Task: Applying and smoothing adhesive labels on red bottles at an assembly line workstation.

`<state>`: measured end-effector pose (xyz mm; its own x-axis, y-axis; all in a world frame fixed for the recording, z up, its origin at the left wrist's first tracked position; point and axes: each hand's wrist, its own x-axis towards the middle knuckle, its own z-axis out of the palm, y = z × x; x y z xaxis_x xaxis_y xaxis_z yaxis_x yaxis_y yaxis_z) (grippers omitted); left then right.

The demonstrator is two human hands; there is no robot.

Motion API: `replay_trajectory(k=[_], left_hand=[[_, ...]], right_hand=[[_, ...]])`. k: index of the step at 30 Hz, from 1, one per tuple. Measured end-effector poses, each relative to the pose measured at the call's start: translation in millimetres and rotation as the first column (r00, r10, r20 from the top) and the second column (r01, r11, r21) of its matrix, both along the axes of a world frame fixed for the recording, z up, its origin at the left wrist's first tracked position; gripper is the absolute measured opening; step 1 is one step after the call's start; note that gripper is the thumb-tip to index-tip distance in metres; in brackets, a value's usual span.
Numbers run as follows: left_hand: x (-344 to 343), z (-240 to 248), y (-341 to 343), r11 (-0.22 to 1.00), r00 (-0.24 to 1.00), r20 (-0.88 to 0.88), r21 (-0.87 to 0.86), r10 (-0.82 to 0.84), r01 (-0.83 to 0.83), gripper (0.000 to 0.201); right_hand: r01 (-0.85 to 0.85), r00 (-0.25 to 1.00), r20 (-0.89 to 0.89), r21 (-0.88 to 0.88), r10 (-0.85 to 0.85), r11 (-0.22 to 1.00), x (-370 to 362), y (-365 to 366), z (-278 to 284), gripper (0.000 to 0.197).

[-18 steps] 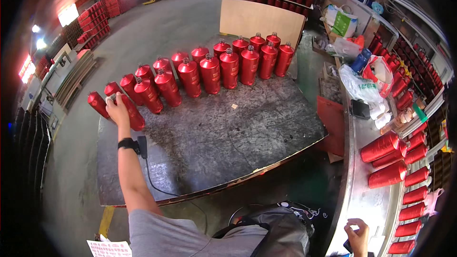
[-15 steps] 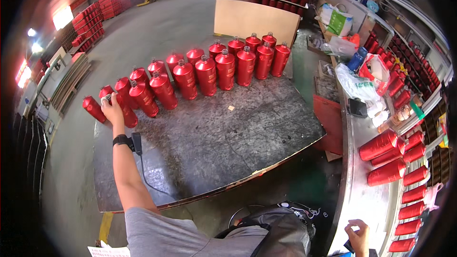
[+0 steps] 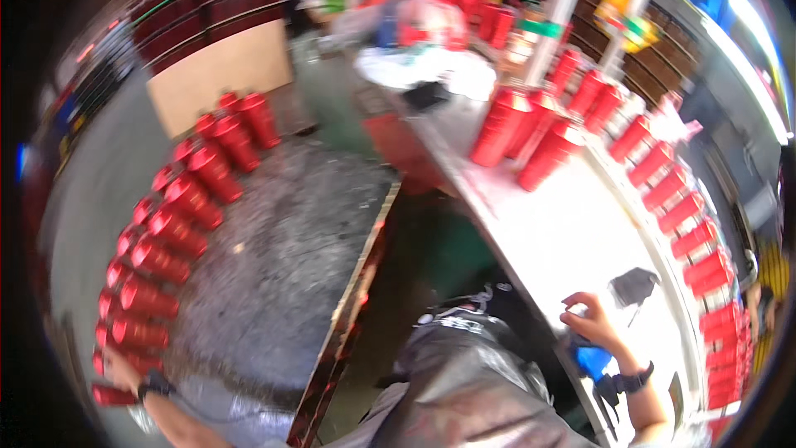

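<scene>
- The left hand (image 3: pixel 123 372), at the near left, is resting on a red metal cylinder (image 3: pixel 114 396) lying on the grey speckled tabletop (image 3: pixel 274 265); its grip is too blurred to tell.
- The right hand (image 3: pixel 590 321) is pinching a small pale object (image 3: pixel 574 309) over the white tabletop (image 3: pixel 564 232), near a black cloth (image 3: pixel 632 286).
- Rows of red cylinders (image 3: pixel 178 216) are standing far left.

Bare forearms; a black wristwatch (image 3: pixel 154 384) on the left wrist, another black wristwatch (image 3: pixel 634 381) on the right; grey clothing (image 3: pixel 464 390).

Left hand (image 3: pixel 124 372) low, right hand (image 3: pixel 587 321) curled.
</scene>
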<state>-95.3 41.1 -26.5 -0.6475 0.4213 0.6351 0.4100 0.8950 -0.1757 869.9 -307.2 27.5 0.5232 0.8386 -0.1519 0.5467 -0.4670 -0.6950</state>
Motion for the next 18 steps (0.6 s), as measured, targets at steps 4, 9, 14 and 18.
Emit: replay_trajectory(k=[4, 9, 14, 18], left_hand=[[124.0, 51.6, 37.1, 0.831, 0.941, 0.322, 0.548, -0.105, -0.095, 0.063], [389.3, 91.7, 69.3, 0.051, 0.202, -0.188, 0.599, -0.961, 0.799, 0.037], [720.4, 73.3, 31.6, -0.298, -0.828, 0.102, 0.903, -0.552, 0.309, 0.049], [901.4, 80.9, 42.6, -0.361, -0.935, -0.023, 0.925, -0.353, 0.114, 0.059]], right_hand=[[-0.033, 0.997, 0.072, -0.113, 0.041, 0.993, -10.7, 3.9, 45.8, 0.034], [-0.042, 0.999, -0.010, -0.072, 0.041, 0.997, -13.6, 8.7, 75.5, 0.036], [-0.043, 0.999, 0.017, -0.009, 0.043, 0.999, -10.8, -7.5, 62.1, 0.037], [0.070, 0.997, 0.038, 0.033, -0.072, 0.997, -5.0, -39.8, 50.2, 0.035]])
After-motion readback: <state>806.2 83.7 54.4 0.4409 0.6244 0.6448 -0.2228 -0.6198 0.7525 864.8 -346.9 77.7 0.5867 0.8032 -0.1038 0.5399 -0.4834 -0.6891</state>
